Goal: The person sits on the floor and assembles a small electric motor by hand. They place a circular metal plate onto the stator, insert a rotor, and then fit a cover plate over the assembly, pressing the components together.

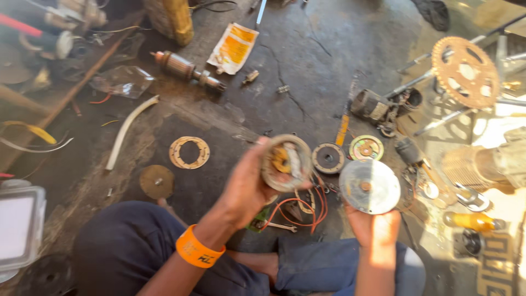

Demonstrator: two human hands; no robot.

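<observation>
- Firmly, the left hand (246, 189) closes around a round metal motor housing (286, 163), thumb and fingers wrapped on its rim, the open face with its yellowish core tilted up toward the camera.
- Red wires (298, 211) trail down from the housing and loop just above the floor.
- On the left wrist sits an orange wristband (197, 251).
- Beside it, the right hand (374, 226) holds a flat silver disc (369, 186) from below, fingers closed on its lower edge, the disc's face turned upward; the two held parts are near each other but apart.
- Below both hands lie the person's knees in dark blue trousers (131, 246).
- Just beyond the housing, on the dark concrete floor (307, 49), rest a black round plate (328, 158) and a green-and-yellow disc (366, 147), side by side.
- Farther left lie a brown gasket ring (189, 152) and a rusty round disc (156, 181).
- At the top left lies a motor armature (186, 70), with a yellow-and-white packet (234, 47) near it.
- Well apart on the right, a rusty sprocket (464, 71) sits in sunlight, and a screwdriver with a yellow handle (472, 221) lies below it.
</observation>
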